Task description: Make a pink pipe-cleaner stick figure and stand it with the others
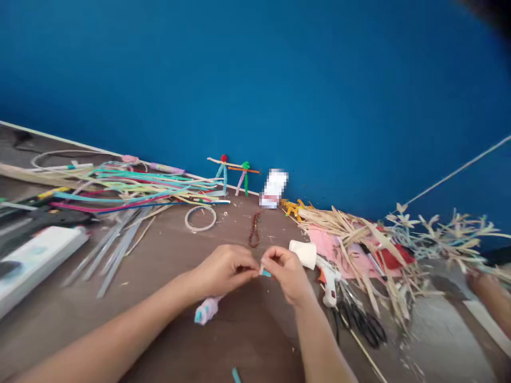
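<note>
My left hand (229,268) and my right hand (288,274) meet fingertip to fingertip over the middle of the brown table (255,335). Between the pinched fingers shows a small light-blue and white piece (265,273); its kind is too small to make out. Below my left hand is a lavender and light-blue fuzzy bundle (206,311), and whether it joins the held piece cannot be seen. A short turquoise strip (236,375) lies at the near edge of view.
Pipe cleaners (159,183) and clear glue sticks (123,244) lie left, near a white power strip (40,263). Two pipe-cleaner figures (223,173) lean on the blue wall (255,80). Right are a glue gun (329,282), scissors (365,322), dry strips (355,229) and another person's hand (493,292).
</note>
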`<state>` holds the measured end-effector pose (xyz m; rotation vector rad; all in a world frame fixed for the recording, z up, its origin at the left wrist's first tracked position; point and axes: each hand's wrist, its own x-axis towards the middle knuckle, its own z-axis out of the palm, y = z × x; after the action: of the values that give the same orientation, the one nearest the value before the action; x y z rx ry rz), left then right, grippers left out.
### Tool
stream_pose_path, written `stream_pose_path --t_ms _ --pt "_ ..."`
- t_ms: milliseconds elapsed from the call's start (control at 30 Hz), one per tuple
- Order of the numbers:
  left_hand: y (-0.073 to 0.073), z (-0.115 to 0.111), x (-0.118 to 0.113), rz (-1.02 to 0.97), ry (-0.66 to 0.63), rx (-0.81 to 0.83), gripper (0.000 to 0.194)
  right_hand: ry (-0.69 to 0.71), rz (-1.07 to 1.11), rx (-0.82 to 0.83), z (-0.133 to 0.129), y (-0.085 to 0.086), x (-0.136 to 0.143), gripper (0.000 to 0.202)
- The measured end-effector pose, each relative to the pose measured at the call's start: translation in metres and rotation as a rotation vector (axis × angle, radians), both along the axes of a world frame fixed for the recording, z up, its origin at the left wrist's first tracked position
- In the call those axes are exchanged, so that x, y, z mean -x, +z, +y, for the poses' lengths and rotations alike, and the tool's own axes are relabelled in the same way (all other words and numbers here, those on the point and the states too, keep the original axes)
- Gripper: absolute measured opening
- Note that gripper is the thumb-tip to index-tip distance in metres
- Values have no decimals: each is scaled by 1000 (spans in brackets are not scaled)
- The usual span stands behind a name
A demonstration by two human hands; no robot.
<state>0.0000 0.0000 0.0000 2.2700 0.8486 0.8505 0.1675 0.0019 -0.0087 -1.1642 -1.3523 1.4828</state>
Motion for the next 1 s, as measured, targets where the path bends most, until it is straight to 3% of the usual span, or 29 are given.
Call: stream_pose_path --t_ms 167,267,367,500,667,1000 --pt "-5 -2 -5 -209 -60 296 19 125 144 193 4 -5 0 17" --pt "-9 -2 -9 -413 -19 557 20 140 233 184 3 -5 3 16" --pt "-12 0 -12 -546 71 675 19 112 267 113 1 -4 6 14" --pt "-17 3 -12 -573 211 630 17 48 221 73 2 -5 8 14" --pt "-19 3 -12 -502 340 537 19 34 252 143 3 -8 8 14" --pt "-23 5 -10 -460 423 455 22 -86 81 6 2 -8 13 10"
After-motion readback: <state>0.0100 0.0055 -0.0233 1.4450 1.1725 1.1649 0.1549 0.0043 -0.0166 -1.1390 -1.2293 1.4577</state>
